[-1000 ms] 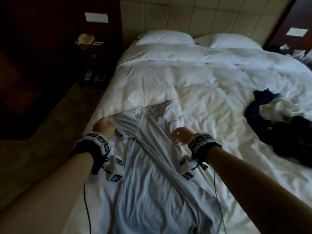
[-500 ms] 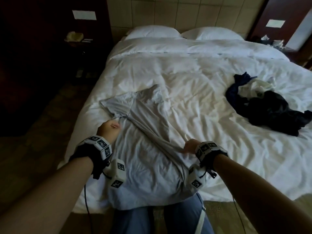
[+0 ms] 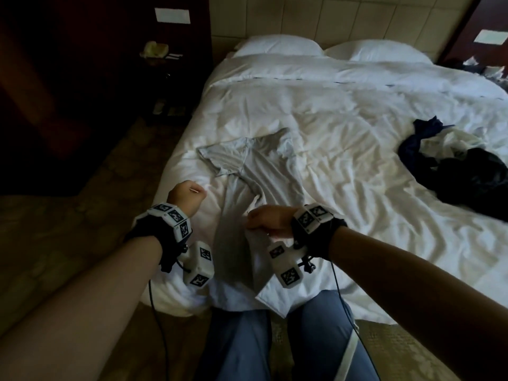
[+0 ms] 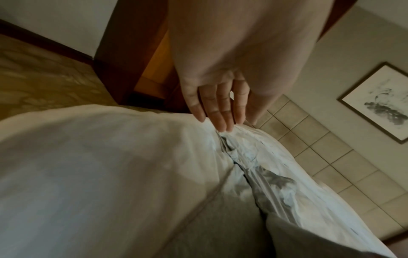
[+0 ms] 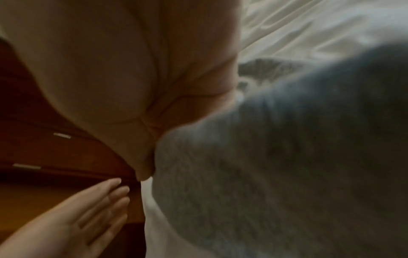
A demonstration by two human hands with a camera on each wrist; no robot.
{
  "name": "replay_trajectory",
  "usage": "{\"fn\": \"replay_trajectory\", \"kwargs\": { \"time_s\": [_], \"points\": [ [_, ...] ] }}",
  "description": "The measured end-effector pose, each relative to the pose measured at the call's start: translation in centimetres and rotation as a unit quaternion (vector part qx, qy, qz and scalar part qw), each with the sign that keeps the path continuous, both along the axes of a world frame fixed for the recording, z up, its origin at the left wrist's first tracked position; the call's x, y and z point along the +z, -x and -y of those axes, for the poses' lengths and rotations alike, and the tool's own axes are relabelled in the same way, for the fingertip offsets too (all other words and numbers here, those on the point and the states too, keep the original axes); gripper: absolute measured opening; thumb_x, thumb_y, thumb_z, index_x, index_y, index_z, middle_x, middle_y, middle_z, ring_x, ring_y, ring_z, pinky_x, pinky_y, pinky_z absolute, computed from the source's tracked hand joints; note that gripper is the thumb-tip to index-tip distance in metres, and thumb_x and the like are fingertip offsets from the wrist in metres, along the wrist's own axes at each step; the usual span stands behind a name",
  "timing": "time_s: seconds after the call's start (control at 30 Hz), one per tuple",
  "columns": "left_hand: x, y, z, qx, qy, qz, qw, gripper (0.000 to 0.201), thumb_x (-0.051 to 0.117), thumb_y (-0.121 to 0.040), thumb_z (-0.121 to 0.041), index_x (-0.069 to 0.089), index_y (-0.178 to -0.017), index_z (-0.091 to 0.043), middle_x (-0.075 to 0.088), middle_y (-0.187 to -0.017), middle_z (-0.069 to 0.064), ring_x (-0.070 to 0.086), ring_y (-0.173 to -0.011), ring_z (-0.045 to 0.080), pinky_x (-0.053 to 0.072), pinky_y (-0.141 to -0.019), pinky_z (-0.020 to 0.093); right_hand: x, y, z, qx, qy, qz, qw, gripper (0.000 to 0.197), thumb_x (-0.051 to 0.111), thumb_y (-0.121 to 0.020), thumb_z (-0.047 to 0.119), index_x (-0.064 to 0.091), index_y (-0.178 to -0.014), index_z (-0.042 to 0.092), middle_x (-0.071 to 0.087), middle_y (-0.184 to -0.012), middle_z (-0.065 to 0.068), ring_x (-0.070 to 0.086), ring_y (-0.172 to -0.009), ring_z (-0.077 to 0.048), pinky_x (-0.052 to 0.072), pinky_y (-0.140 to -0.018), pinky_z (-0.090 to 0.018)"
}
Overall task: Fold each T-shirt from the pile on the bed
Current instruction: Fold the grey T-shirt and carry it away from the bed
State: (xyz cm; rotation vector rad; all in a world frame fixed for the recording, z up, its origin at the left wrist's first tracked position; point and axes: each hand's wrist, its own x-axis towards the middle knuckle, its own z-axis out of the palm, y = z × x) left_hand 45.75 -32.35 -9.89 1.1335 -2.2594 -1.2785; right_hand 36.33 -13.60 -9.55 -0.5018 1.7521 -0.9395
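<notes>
A light grey T-shirt (image 3: 264,166) lies lengthwise on the white duvet (image 3: 357,105), collar away from me, hem hanging over the foot edge. My right hand (image 3: 264,221) pinches a raised fold of its lower right side; in the right wrist view the grey cloth (image 5: 264,174) sits against the palm and thumb. My left hand (image 3: 187,196) hovers just left of the shirt over the duvet. The left wrist view shows its fingers (image 4: 220,111) straight, holding nothing, above the shirt's side seam (image 4: 220,218). The pile of dark and white T-shirts (image 3: 461,166) lies at the right.
Two white pillows (image 3: 277,45) lie at the headboard. A dark nightstand (image 3: 162,59) stands left of the bed, with carpeted floor beside it. My legs in blue trousers (image 3: 242,347) press against the foot edge.
My left hand has let go of the shirt near the sleeve and drawn back to the left. My right hand has carried the shirt's right side leftward over its middle.
</notes>
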Motion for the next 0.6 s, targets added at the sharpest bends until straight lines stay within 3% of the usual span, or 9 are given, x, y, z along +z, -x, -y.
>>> {"fn": "replay_trajectory", "kwargs": {
  "time_s": [0.13, 0.23, 0.3, 0.47, 0.6],
  "points": [
    [-1.6, -1.1, 1.7, 0.0, -0.02, 0.009, 1.0, 0.024, 0.067, -0.082, -0.011, 0.056, -0.065, -0.024, 0.065, -0.088, 0.016, 0.063, -0.093, 0.04, 0.052, -0.089, 0.049, -0.3, -2.7, 1.8, 0.082, -0.038, 0.011, 0.996, 0.018, 0.052, -0.093, 0.009, 0.055, -0.075, 0.011, 0.048, -0.069, -0.008, 0.045, -0.058, -0.016, 0.041, -0.056, -0.027],
    [-2.2, -1.6, 2.3, -0.004, -0.031, 0.023, 0.999, 0.024, 0.066, -0.082, -0.008, 0.056, -0.067, -0.024, 0.063, -0.088, 0.013, 0.062, -0.096, 0.039, 0.051, -0.09, 0.049, -0.2, -4.2, 2.1, 0.104, -0.052, 0.031, 0.993, 0.012, 0.045, -0.096, 0.004, 0.056, -0.093, 0.005, 0.055, -0.077, -0.009, 0.054, -0.064, -0.017, 0.053, -0.048, -0.022],
    [-1.9, -1.7, 2.0, -0.009, -0.033, 0.033, 0.999, 0.024, 0.065, -0.083, -0.009, 0.055, -0.067, -0.023, 0.064, -0.092, 0.015, 0.062, -0.096, 0.037, 0.051, -0.091, 0.047, -0.3, -4.4, 2.2, 0.103, -0.059, 0.023, 0.993, 0.011, 0.045, -0.098, 0.007, 0.054, -0.103, 0.001, 0.056, -0.079, -0.01, 0.056, -0.066, -0.018, 0.054, -0.047, -0.022],
    [-1.3, -1.2, 1.4, -0.019, -0.057, 0.046, 0.997, 0.016, 0.063, -0.089, -0.017, 0.057, -0.074, -0.018, 0.063, -0.088, 0.009, 0.062, -0.081, 0.025, 0.049, -0.089, 0.036, 0.1, -2.7, 2.9, 0.057, -0.058, 0.093, 0.992, 0.033, 0.039, -0.102, 0.024, 0.056, -0.084, 0.001, 0.059, -0.079, -0.015, 0.063, -0.062, -0.022, 0.057, -0.052, -0.029],
    [-1.6, 0.3, 1.7, -0.022, -0.071, 0.051, 0.996, 0.019, 0.062, -0.089, -0.015, 0.056, -0.071, -0.017, 0.063, -0.08, 0.009, 0.061, -0.076, 0.024, 0.049, -0.083, 0.032, -0.2, 0.3, 3.5, 0.006, -0.051, 0.072, 0.996, 0.035, 0.042, -0.101, 0.031, 0.055, -0.083, 0.004, 0.06, -0.079, -0.014, 0.062, -0.068, -0.024, 0.057, -0.057, -0.032]
  ]
}}
